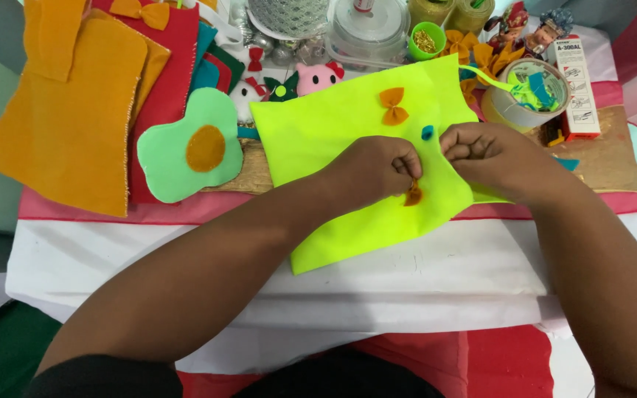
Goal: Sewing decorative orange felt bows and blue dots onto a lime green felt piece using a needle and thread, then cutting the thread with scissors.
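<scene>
One neon yellow felt sheet (348,133) lies on the table (407,287), its long axis running from the upper right down to the lower left, one corner pointing toward the person. Everything below is placed relative to this sheet.

Two orange bows sit on it: one bow (393,105) lies free near its upper middle, and a second bow (413,194) is near its right edge, lower down. One small blue dot (427,133) lies between them, just above the hands.

The left hand (374,168) rests on the sheet, fingers curled tight, thumb and forefinger pinching the top of the lower bow. The right hand (484,151) is also curled closed at the sheet's right edge, knuckles up, touching the left hand; whether it grips the sheet or the bow I cannot tell.

Left of the sheet lies one green egg-shaped felt piece (186,144) with an orange centre. Further left are two orange felt sheets (68,125) over one red felt sheet (167,81).

Above the sheet sit one pink felt face (317,77) and one small green cup (426,40) of beads. To the upper right stands one tape roll (528,92), and just right of that one upright white box (578,88), oblong, with a red bottom end and a printed label
</scene>
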